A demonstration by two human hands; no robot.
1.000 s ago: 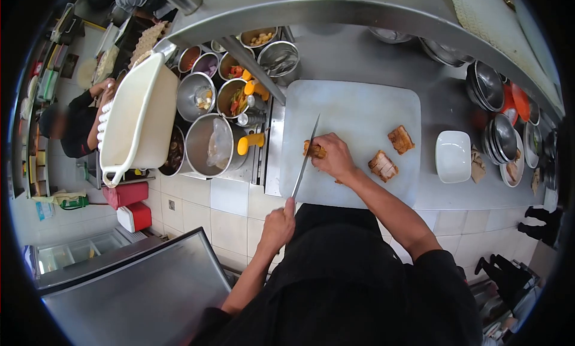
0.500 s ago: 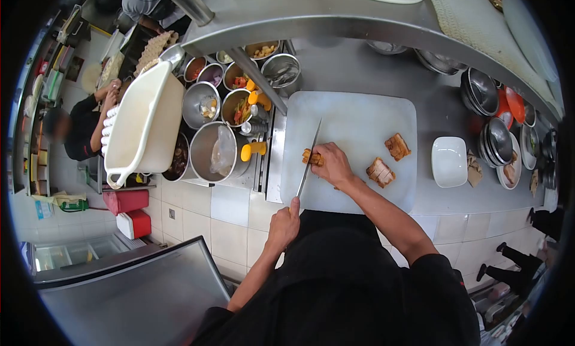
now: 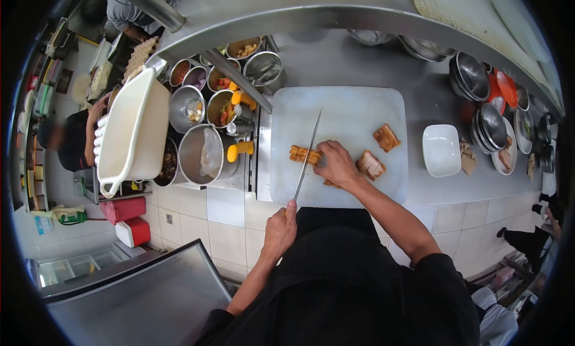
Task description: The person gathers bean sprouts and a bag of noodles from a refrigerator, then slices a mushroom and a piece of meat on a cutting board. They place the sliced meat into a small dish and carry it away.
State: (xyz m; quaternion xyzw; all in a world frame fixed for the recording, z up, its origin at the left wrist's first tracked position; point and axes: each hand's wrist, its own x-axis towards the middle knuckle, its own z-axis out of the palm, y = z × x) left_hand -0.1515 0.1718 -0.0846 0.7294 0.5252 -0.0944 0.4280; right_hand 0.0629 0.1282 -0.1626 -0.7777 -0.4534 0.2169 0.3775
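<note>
My left hand (image 3: 280,233) is wrapped round the handle of a long knife (image 3: 308,157), its blade pointing away from me over the white cutting board (image 3: 341,109). The blade crosses a strip of browned, crisp-skinned pork (image 3: 302,155). My right hand (image 3: 338,164) grips the strip's right end with bent fingers, close beside the blade. Two more chunks of cooked pork, one (image 3: 386,138) farther back and one (image 3: 371,165) nearer, lie to the right of my hand. Another brown bit (image 3: 330,183) shows partly under my right wrist.
A white square bowl (image 3: 442,149) stands right of the board, with stacked metal bowls (image 3: 492,125) beyond. Left are metal pots (image 3: 203,154) of ingredients and a cream plastic tub (image 3: 141,127). A steel shelf (image 3: 287,22) overhangs the back. A co-worker (image 3: 75,136) stands at far left.
The view has shifted, so the board sits slightly farther left. More of the pork strip now shows left of the blade. My right hand still holds its right end.
</note>
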